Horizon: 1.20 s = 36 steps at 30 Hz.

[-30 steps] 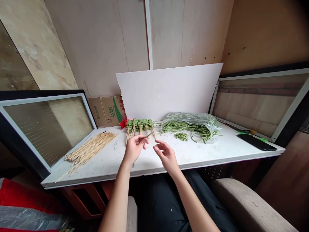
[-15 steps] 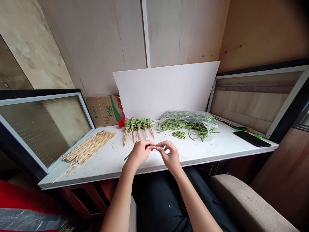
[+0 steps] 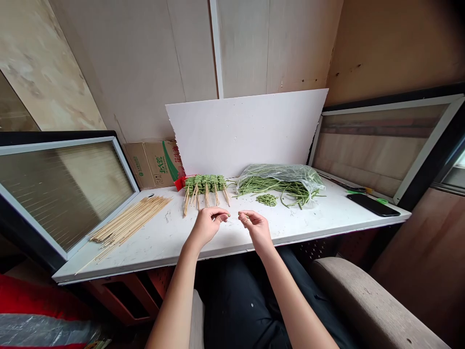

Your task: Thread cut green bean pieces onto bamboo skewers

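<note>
My left hand [image 3: 208,226] is closed in a pinch above the front of the white table [image 3: 160,257]. A trace of green bean shows at its fingertips; most of what it holds is hidden. Across a small gap, my right hand [image 3: 257,228] also pinches, with a tiny green piece of bean barely visible at its fingertips. Beyond the hands lies a small pile of short-cut green bean pieces [image 3: 267,199]. Behind it, long green beans [image 3: 263,186] spill from a clear plastic bag [image 3: 290,170]. Skewered bean bundles [image 3: 205,184] lie further left, their sticks pointing toward me.
Loose bamboo skewers [image 3: 132,218] are spread over the table's left side. A cardboard box [image 3: 150,165] and a white board [image 3: 247,131] stand at the back. A black phone [image 3: 373,204] lies at the right end. Framed glass panels [image 3: 69,189] flank the table.
My hands have moved apart, opening a gap where they met on one bean. The bean's long end, which stuck out past my left hand, no longer shows. The view has shifted slightly.
</note>
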Available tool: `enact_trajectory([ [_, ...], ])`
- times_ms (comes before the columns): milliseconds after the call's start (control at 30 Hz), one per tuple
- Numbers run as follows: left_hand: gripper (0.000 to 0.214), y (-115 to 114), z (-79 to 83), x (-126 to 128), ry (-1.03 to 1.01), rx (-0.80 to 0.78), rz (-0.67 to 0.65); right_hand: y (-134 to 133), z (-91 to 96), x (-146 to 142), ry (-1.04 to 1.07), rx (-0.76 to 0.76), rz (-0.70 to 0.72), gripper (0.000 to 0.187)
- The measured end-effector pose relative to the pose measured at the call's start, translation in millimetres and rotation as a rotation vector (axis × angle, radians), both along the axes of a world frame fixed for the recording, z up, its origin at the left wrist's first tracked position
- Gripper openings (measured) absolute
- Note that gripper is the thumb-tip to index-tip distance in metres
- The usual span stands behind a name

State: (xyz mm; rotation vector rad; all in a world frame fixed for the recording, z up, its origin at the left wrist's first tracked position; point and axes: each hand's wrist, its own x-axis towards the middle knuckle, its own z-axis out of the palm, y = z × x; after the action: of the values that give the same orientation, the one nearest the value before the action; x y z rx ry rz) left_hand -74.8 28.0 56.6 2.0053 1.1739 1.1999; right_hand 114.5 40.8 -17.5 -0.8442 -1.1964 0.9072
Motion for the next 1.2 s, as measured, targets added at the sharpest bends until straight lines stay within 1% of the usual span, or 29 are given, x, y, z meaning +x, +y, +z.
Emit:
enact_trajectory([
  [33, 0.019, 0.5, 0.3, -1.0, 0.006, 0.001, 0.022, 3.2, -5.4, 3.2, -0.086, -0.01, -0.041, 0.033],
  [100, 0.024, 0.9, 0.5, -2.4, 0.036, -0.001, 0.04, 9.6, -18.3, 10.1, -0.299, 0.008, -0.128, 0.026],
  [167, 0.026, 1.2, -1.0, -3.2, 0.077, -0.006, 0.051, 14.6, -31.6, 16.6, -0.511, 0.065, -0.208, 0.015],
  [200, 0.027, 1.6, -2.4, -3.5, 0.098, -0.004, 0.058, 16.4, -37.5, 19.3, -0.6, 0.097, -0.238, 0.013],
  [300, 0.025, 4.2, -8.3, -4.4, 0.151, 0.021, 0.079, 19.3, -49.3, 23.5, -0.748, 0.173, -0.29, 0.021],
  [367, 0.026, 6.4, -12.4, -5.2, 0.172, 0.017, 0.08, 20.3, -52.4, 23.7, -0.759, 0.188, -0.327, 0.024],
  [467, 0.024, 8.8, -17.1, -6.4, 0.169, -0.026, 0.043, 21.6, -51.6, 22.5, -0.703, 0.207, -0.372, 0.024],
  [567, 0.024, 10.3, -20.6, -7.0, 0.154, -0.076, 0.031, 20.6, -44.7, 21.4, -0.609, 0.208, -0.355, 0.03],
  [633, 0.03, 11.7, -23.6, -6.7, 0.138, -0.113, 0.036, 16.7, -36.3, 20.1, -0.545, 0.176, -0.306, 0.03],
  [700, 0.036, 13.7, -27.4, -5.6, 0.103, -0.136, 0.033, 10.3, -26.1, 17.3, -0.515, 0.162, -0.222, 0.029],
  [833, 0.038, 17.4, -33.5, -1.4, 0.039, -0.16, 0.003, -4.2, -8.3, 6.5, -0.554, 0.233, -0.027, 0.029],
  [900, 0.037, 18.1, -34.2, 0.7, 0.017, -0.172, -0.013, -8.4, -3.9, 0.6, -0.553, 0.267, 0.006, 0.026],
  [1067, 0.034, 15.6, -28.4, -0.8, -0.034, -0.183, -0.073, -8.4, -1.8, -3.8, -0.472, 0.291, -0.061, 0.011],
  [1200, 0.029, 10.3, -21.1, -4.9, -0.025, -0.22, -0.081, -7.7, -0.1, -0.3, -0.46, 0.306, -0.105, 0.01],
])
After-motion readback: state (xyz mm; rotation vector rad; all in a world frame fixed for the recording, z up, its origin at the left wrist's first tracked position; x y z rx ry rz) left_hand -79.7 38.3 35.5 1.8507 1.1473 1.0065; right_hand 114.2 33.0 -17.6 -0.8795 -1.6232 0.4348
